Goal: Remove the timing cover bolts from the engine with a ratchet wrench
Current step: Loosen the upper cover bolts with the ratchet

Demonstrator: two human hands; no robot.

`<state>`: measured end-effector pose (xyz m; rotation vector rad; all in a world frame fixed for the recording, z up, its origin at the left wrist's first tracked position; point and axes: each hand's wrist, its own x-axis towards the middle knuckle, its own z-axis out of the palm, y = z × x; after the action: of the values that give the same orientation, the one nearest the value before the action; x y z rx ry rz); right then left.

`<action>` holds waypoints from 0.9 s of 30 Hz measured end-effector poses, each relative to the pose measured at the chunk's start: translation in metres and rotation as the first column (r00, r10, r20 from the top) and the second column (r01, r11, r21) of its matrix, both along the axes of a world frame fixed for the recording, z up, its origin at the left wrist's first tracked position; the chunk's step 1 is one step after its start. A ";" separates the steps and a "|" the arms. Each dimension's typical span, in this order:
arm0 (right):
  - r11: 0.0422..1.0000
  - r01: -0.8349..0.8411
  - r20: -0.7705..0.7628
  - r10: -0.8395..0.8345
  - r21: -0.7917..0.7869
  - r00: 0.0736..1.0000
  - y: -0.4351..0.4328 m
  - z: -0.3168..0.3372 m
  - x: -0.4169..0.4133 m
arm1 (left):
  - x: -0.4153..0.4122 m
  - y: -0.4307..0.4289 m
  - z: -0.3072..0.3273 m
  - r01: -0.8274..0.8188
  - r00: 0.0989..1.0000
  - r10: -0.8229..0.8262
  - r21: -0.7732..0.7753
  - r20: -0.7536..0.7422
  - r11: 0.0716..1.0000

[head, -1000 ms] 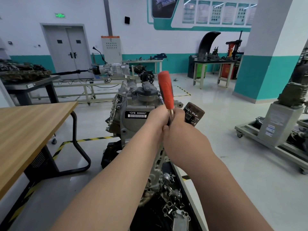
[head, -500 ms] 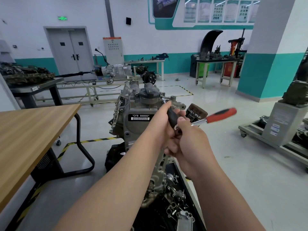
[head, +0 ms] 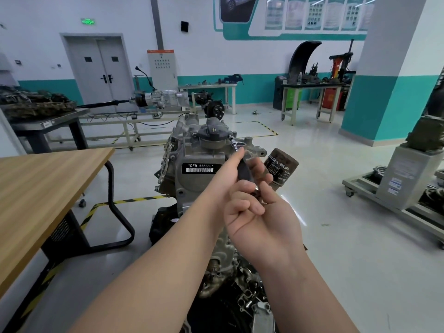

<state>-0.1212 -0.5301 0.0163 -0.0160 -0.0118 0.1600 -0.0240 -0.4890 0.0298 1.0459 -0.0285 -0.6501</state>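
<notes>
Teal-walled workshop (head: 254,88), grey aluminium engine (head: 192,150) centre; left hand (head: 224,175), right hand (head: 259,212) both clasp black-chrome ratchet wrench (head: 243,168), shaft toward eleven o'clock. Keep tool square, pressed in, while turning.

Place: an automotive training workshop.
Landmark: a bare engine (head: 192,179) stood mid-floor, tagged "CFB 666660".
Behind the engine: a gearbox (head: 161,99) lay on a low frame, and a bench (head: 312,86) carried car parts.
High behind the engine: teaching posters (head: 312,13) lined the wall.
Floor left of the engine: hazard tape (head: 134,200) marked bays.
</notes>
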 end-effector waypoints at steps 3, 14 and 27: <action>0.992 0.062 -0.031 -0.066 -0.108 0.997 0.001 0.000 0.001 | 0.002 -0.003 -0.001 -0.032 0.999 0.032 0.001 -0.033 0.999; 0.106 0.185 0.134 -0.366 -0.977 0.921 -0.014 0.004 0.010 | 0.008 -0.012 0.002 -0.130 0.991 0.126 0.104 0.049 0.986; -0.848 0.044 0.435 -0.226 -0.528 0.872 -0.018 0.003 0.002 | 0.007 -0.011 0.005 -0.173 0.982 0.159 0.156 0.101 0.972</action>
<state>-0.1193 -0.5481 0.0191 -2.4769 0.3302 -0.5889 -0.0167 -0.4999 0.0347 1.2217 0.0366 -0.4594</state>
